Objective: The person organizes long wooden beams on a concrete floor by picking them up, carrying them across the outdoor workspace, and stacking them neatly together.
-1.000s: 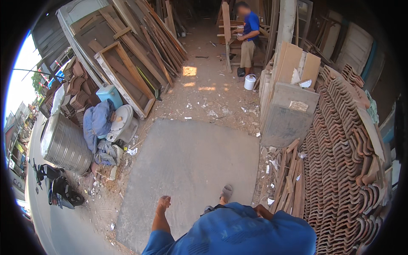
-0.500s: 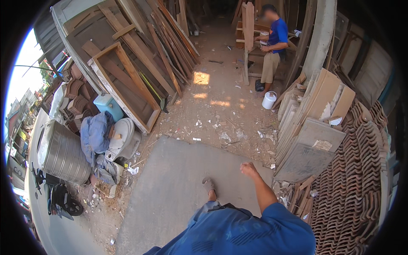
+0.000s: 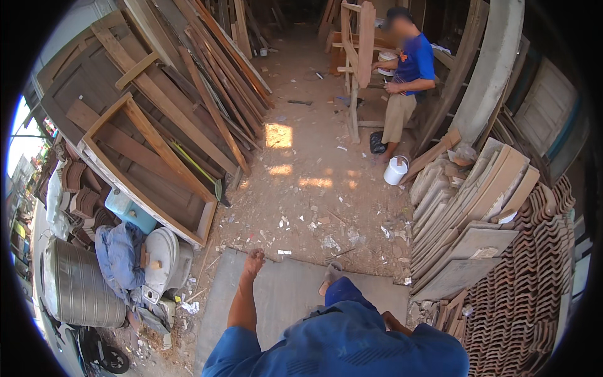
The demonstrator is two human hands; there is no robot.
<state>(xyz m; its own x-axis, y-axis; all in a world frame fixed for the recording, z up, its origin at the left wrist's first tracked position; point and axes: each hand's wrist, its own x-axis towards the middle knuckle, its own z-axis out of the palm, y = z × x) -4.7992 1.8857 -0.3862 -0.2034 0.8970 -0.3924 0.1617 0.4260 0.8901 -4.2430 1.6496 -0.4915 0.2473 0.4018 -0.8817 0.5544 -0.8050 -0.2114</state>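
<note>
Blue-clad, holds left hand (image 3: 253, 262) loose and half-curled over the far edge of the grey sheet (image 3: 282, 283) flat underfoot; cannot tell the grip of right hand (image 3: 388, 318), largely hidden beside the shirt (image 3: 333, 342)

Daylight is spread softly over the left hand (image 3: 253, 262) and the ground (image 3: 308, 201) about it, and only faint shadows are cast. Ahead of that hand, small patches of sunlight (image 3: 279, 136) are laid brightly on the ground. Farther ahead, the back of the passage (image 3: 304, 28) is sunk in gloom, and detail is lost there. Far to the hand's left, the sky (image 3: 22, 138) is burnt out to white (a bluish fringe is left along the rim). Ahead and to its right, the pillar (image 3: 487, 88) is visibly bowed by the lens, the co-worker's head (image 3: 397, 24) is blurred, and the corners are swallowed by black.
</note>
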